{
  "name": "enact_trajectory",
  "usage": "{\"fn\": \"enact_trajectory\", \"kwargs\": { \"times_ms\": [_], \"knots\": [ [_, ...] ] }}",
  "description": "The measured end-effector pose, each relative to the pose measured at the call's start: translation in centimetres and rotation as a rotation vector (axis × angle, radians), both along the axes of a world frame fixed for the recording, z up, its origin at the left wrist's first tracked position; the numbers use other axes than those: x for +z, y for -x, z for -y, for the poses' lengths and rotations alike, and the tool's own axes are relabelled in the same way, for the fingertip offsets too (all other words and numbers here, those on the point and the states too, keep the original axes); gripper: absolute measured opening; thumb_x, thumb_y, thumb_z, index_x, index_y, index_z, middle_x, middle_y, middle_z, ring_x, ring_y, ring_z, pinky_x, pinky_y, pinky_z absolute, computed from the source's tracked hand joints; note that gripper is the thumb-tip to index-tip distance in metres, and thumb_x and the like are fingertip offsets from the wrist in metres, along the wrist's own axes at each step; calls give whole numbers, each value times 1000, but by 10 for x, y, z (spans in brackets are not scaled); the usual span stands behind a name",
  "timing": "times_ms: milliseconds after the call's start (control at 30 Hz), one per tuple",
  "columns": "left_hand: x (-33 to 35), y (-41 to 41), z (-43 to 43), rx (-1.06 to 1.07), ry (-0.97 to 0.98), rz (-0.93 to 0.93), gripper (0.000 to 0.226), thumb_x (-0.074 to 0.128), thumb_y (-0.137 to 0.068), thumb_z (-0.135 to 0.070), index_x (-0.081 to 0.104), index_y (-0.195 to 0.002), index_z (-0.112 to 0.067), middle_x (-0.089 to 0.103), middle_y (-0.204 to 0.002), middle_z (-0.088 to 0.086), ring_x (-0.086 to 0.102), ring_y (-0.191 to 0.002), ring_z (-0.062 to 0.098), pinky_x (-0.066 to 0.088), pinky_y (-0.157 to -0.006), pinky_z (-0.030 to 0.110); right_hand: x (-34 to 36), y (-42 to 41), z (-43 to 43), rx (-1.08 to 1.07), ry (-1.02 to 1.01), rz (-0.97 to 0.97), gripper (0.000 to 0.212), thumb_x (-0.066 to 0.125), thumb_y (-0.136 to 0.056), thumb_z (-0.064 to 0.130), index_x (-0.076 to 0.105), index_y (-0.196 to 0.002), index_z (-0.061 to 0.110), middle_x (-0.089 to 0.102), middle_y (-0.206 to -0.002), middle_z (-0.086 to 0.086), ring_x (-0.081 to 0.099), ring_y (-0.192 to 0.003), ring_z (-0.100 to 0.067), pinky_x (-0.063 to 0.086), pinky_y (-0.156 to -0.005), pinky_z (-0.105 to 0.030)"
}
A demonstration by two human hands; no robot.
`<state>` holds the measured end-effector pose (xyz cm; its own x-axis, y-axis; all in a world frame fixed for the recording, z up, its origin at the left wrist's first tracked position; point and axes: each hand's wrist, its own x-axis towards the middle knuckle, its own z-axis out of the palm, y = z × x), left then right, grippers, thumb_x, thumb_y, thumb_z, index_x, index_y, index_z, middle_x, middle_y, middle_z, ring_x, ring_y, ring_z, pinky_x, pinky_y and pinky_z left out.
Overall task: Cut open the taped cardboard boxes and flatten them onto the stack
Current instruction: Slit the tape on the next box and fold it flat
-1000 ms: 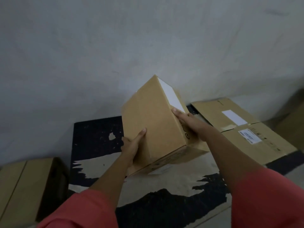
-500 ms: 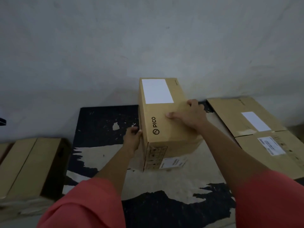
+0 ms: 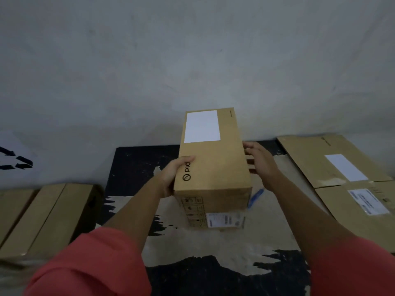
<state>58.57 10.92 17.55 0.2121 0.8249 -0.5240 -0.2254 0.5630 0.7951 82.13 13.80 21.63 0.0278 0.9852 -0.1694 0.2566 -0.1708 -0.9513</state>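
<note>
Cardboard box (image 3: pixel 213 167), brown, oblong, white-labelled, stands between left hand (image 3: pixel 173 177), gripping its left top edge with thumb on top, and right hand (image 3: pixel 260 165), fingers straight, just beside its right face.

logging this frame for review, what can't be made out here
Head view, the only one:
The blue object is mostly hidden behind the box; cannot tell what it is.
The left hand shows its thumb on top; its fingers are behind the box's side.
The right hand: contact with the box is unclear.
The shipping label: print blurred, too small.
The flattened stack is cut off by the right edge.
</note>
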Motion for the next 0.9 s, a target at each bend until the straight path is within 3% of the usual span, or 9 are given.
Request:
{"fn": "enact_trajectory", "kwargs": {
  "times_ms": [100,233,367,467,567,667,800,867,900],
  "knots": [
    [-7,13,9,118,-3,134,29,55,-90,-33,65,-102,-8,73,-79,10,69,-62,21,56,-56,27,-4,3,-2,82,-44,98,29,50,-96,31,60,-121,21,60,-118,1,57,-108,-19,45,-86,-34],
    [-25,25,27,257,10,205,29,55,-86,-33,64,-98,-8,71,-72,10,67,-55,21,54,-48,26,-29,9,6,261,87,146,91,51,-71,76,39,-144,24,42,-145,-2,40,-132,-23,32,-102,-37],
    [-35,56,42,319,93,167,36,58,-84,-43,67,-102,-13,70,-83,10,68,-64,25,55,-56,31,-50,31,11,325,101,268,119,42,-55,94,11,-152,32,18,-157,-7,23,-142,-29,20,-115,-47],
    [-42,75,48,299,133,-34,47,49,-92,-53,66,-114,-16,69,-100,14,65,-85,30,53,-76,39,-52,53,9,377,99,464,118,37,-48,95,4,-149,45,1,-159,-8,3,-146,-33,10,-116,-55],
    [-53,78,57,306,167,-196,47,39,-97,-56,65,-111,-20,66,-108,15,59,-101,33,47,-92,46,-51,71,11,418,84,594,120,36,-43,99,-1,-147,50,-11,-159,-5,-13,-145,-34,3,-113,-62],
    [-65,72,63,341,220,-330,47,39,-98,-54,63,-109,-15,65,-106,13,57,-102,32,47,-92,46,-50,85,12,446,54,759,120,30,-43,100,-4,-146,50,-15,-159,-4,-16,-144,-37,1,-107,-71],
    [-74,70,62,329,272,-565,19,51,-96,-15,59,-80,-8,63,-101,16,57,-83,27,49,-86,41,-56,101,17,491,5,943,119,31,-44,100,-5,-146,49,-17,-158,-7,-17,-143,-39,-3,-104,-74],
    [-73,73,66,301,361,-580,18,58,-91,-20,63,-91,-3,63,-111,23,59,-95,36,51,-91,48,-65,109,22,501,-33,997,118,32,-46,101,-5,-146,49,-19,-158,-8,-19,-142,-40,-6,-104,-73],
    [-68,75,67,319,370,-511,30,57,-92,-31,62,-102,-3,62,-114,23,58,-100,38,49,-94,51,-68,113,24,497,-51,1013,118,32,-47,101,-5,-146,48,-20,-157,-8,-20,-142,-40,-7,-104,-73]
  ]
}}
